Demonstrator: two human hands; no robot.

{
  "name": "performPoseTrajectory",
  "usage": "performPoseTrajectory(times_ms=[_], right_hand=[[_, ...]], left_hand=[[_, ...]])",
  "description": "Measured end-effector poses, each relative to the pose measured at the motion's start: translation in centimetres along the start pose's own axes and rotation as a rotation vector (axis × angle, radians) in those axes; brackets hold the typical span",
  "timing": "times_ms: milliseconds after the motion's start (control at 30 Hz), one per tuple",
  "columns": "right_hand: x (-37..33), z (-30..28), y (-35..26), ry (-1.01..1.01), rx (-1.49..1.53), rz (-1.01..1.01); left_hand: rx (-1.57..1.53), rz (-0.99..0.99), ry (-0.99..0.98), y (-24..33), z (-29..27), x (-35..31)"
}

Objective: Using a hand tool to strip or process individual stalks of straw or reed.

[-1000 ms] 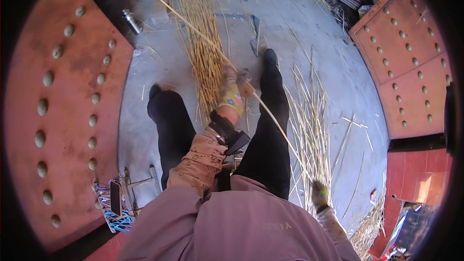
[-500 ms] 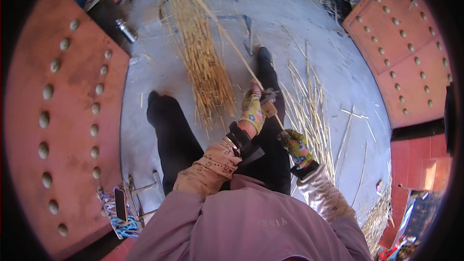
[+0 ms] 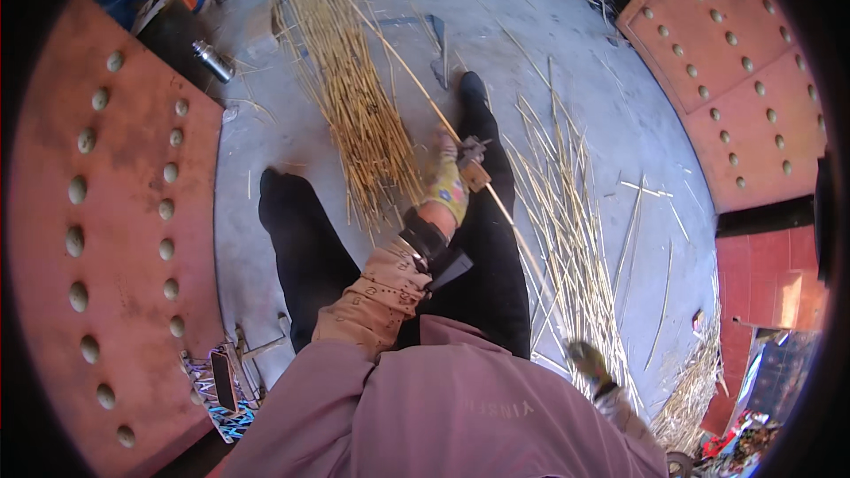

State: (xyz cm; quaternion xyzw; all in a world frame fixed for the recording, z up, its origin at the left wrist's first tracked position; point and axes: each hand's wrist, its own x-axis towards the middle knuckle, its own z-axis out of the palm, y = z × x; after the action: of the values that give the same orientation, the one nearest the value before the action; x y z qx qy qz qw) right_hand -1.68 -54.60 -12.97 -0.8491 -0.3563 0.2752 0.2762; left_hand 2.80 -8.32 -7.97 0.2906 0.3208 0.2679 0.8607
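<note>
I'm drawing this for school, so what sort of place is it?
Probably an entryway or gateway used as a workspace: broad, reddish, round-studded doors stand on both sides, and long, thin, straw-coloured stalks lie across the flat grey floor.

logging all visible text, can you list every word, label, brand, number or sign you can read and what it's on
Mauve jacket: a short line of pale lettering, not copied out here.
Tan left sleeve: small dark marks, too small to read.
Metal flask: nothing legible.
</note>
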Motion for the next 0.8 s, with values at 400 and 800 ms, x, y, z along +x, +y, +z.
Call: performPoseTrajectory(times_ms=[400, 800], right_hand=[[18.2, -0.4, -15.4, 0.237, 0.348, 0.11], [2.8, -2.6, 14.0, 0.435, -0.006, 0.483]], left_hand=[[-0.039, 0.018, -0.062, 2.8, -0.5, -0.8], [-0.29, 0.688, 0.16, 23.9, -14.8, 0.8]])
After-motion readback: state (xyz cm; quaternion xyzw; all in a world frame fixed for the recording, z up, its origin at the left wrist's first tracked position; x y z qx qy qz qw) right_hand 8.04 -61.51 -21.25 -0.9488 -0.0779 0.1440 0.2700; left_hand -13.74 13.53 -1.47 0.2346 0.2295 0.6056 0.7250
